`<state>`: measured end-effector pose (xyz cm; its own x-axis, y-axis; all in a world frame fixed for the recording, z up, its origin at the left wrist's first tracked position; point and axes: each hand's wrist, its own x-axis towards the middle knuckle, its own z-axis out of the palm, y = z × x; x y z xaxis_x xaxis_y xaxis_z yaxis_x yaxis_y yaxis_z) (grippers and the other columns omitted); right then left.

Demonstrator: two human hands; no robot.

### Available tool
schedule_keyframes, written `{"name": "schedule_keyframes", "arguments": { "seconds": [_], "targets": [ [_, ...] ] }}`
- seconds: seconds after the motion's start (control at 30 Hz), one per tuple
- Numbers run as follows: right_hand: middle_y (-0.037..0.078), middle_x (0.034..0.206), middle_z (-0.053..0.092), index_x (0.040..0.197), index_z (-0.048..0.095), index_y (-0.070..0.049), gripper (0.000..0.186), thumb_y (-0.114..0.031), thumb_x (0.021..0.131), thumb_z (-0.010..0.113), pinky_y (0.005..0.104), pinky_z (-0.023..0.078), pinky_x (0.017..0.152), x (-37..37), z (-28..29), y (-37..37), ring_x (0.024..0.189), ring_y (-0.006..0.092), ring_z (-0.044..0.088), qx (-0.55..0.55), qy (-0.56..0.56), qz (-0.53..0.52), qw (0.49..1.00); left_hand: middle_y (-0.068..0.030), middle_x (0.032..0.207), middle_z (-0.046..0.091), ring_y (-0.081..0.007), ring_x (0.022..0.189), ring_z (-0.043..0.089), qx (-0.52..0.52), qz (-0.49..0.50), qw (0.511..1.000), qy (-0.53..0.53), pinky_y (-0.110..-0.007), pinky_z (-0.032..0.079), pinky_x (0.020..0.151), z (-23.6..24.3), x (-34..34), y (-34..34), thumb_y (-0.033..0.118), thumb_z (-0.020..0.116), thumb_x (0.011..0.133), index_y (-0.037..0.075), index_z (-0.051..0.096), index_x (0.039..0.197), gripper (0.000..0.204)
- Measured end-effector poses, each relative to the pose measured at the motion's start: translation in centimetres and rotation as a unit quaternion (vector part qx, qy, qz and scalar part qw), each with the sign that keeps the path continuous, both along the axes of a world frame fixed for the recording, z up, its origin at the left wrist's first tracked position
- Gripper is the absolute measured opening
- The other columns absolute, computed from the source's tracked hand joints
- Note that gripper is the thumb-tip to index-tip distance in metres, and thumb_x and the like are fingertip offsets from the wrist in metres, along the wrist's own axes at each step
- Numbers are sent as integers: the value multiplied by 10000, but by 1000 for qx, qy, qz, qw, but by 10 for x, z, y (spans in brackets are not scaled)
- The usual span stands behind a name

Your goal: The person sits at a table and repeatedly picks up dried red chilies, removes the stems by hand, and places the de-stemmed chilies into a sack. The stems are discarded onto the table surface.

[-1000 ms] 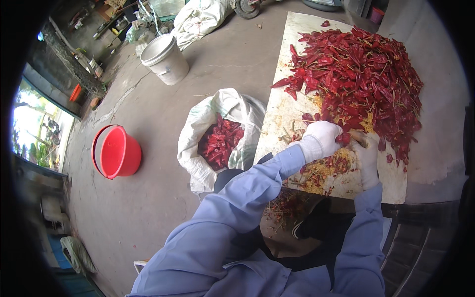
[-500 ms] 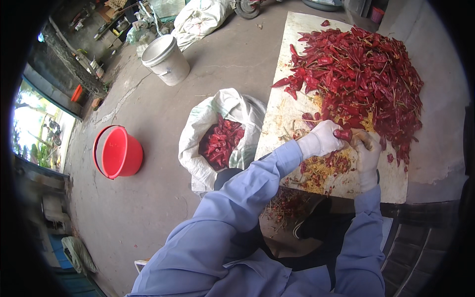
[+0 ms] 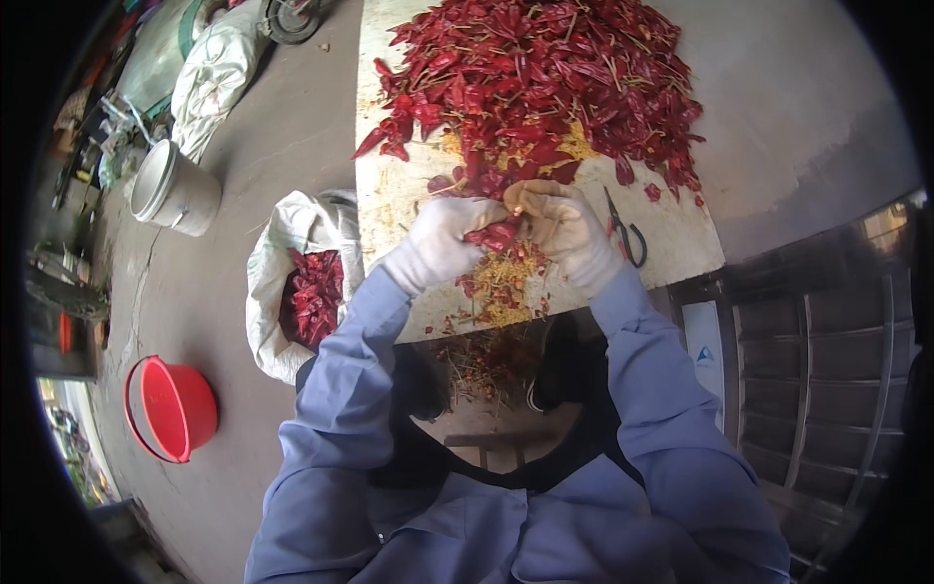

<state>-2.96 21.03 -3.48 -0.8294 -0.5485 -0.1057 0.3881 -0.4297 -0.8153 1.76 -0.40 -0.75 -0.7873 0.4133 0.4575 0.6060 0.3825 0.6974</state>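
Observation:
My left hand, in a white glove, is closed around a dried red chili pepper above the near part of a pale board. My right hand wears a white glove stained brown at the fingers. Its thumb and fingertips are pinched together against the pepper's end, and a small pale bit shows there, too small to name. Just beyond both hands rises a big heap of dried red chilies. Loose yellow seeds and red scraps lie under them. Dark-handled scissors rest beside my right hand.
Left of the board stands a white woven sack with red chilies inside. Farther left are a red bucket and a white bucket. Stems and scraps lie on the floor between my feet.
The view has swung right, so the board, sack and buckets sit farther left. The scissors now show beside my right hand. The chili pepper stays in my left hand, with both hands close together.

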Motion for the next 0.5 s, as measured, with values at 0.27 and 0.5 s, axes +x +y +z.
{"name": "schedule_keyframes", "arguments": {
  "seconds": [0.27,0.5],
  "targets": [
    [68,957,706,1037,718,-3,167,-154,992,663,323,562,706,-11,-7,3,817,171,672,-127,-86,-45,987,-139,958,756,-249,834,747,-83,34,995,-37,-336,587,762,-6,19,-36,0,733,820,26,737,1098,279],
    [75,905,750,1050,748,16,139,-61,941,710,284,560,652,-11,6,22,711,133,683,260,100,-34,960,-77,727,669,-134,639,613,-300,332,874,-191,-336,516,620,-48,42,-209,155,785,854,23,731,1007,210]
  ]
}}
